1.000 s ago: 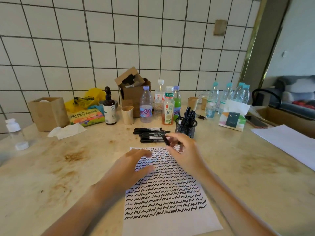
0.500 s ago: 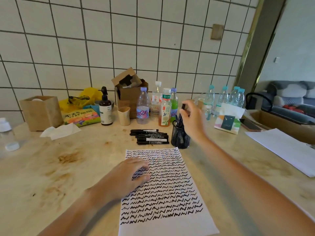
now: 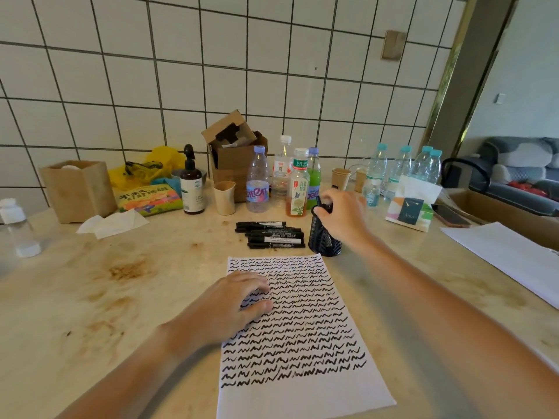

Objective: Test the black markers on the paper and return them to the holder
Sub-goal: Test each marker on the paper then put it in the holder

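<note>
Tabletop: right hand (image 3: 343, 217) over holder (image 3: 323, 241); left hand (image 3: 230, 306) on paper (image 3: 302, 343).

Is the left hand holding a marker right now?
No, the left hand lies flat on the paper with nothing in it; the loose markers lie on the table beyond it.

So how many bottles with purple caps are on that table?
2. One purple-capped bottle stands in front of the cardboard box; the other, holding green liquid, stands partly behind the orange tea bottle. More could be hidden behind the clutter.
</note>
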